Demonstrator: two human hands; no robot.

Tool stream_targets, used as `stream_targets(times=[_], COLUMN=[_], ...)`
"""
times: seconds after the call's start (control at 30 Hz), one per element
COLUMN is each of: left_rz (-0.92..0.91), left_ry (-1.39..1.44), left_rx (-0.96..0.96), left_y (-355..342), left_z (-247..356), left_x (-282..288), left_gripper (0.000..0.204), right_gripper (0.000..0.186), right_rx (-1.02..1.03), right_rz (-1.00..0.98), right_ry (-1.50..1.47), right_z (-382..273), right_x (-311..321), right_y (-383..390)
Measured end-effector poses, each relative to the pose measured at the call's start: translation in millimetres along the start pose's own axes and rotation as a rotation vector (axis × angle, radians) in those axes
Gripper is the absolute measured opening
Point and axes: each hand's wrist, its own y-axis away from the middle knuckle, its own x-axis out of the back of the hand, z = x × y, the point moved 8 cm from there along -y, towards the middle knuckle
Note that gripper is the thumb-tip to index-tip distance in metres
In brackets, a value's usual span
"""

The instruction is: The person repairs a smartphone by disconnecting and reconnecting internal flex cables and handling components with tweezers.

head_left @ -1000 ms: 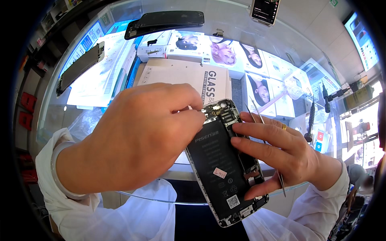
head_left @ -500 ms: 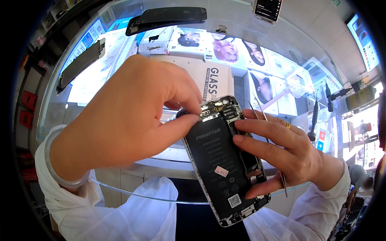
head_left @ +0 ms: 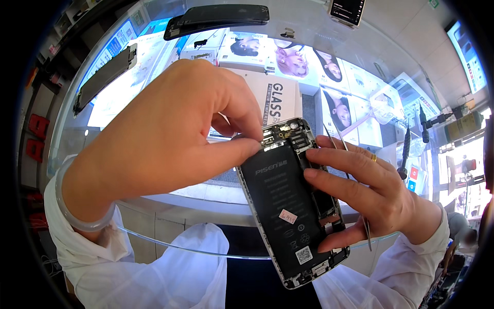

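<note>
An opened phone (head_left: 275, 195) with a black battery, a small pale sticker and exposed boards lies tilted between my hands. My left hand (head_left: 154, 134) arches over its upper left corner, thumb and forefinger pinched at the top edge; whatever is between their tips is too small to make out. My right hand (head_left: 373, 190) grips the phone along its right side, two fingertips on the inner parts and the thumb lower down on the battery. Slim metal tweezers (head_left: 367, 234) are also held in that hand, their points sticking up beside the phone.
Below me is a glass counter (head_left: 154, 233) over lit boxes (head_left: 249, 47). A dark phone housing (head_left: 216, 16), screen part (head_left: 103, 77), small metal piece (head_left: 287, 33) and upright phone (head_left: 345, 11) sit farther back. Screwdrivers (head_left: 405, 149) stand at right; a person (head_left: 458, 232) is beyond.
My left hand has arched higher, its knuckles rising and its fingers curling at the phone's top corner. The whole view has shifted slightly, with the phone and right hand a little up and rightward.
</note>
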Motion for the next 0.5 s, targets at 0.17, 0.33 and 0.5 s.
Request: stream_targets(times=[0.17, 0.33, 0.5], left_rz=[-0.048, -0.043, -0.058], left_ry=[0.111, 0.097, 0.088], left_rx=[0.104, 0.093, 0.126], left_y=[-1.9, -3.7, -4.5], left_z=[-7.7, -6.9, -8.3], left_x=[2.6, 3.2, 2.9], left_gripper=[0.008, 0.008, 0.008], right_gripper=[0.086, 0.086, 0.086], right_rx=[0.004, -0.004, -0.002], right_rz=[-0.004, -0.012, -0.025], right_ry=[-0.001, 0.005, 0.008], right_z=[-0.3, -0.4, -0.6], right_x=[-0.1, -0.6, -1.3], right_y=[0.0, 0.3, 0.5])
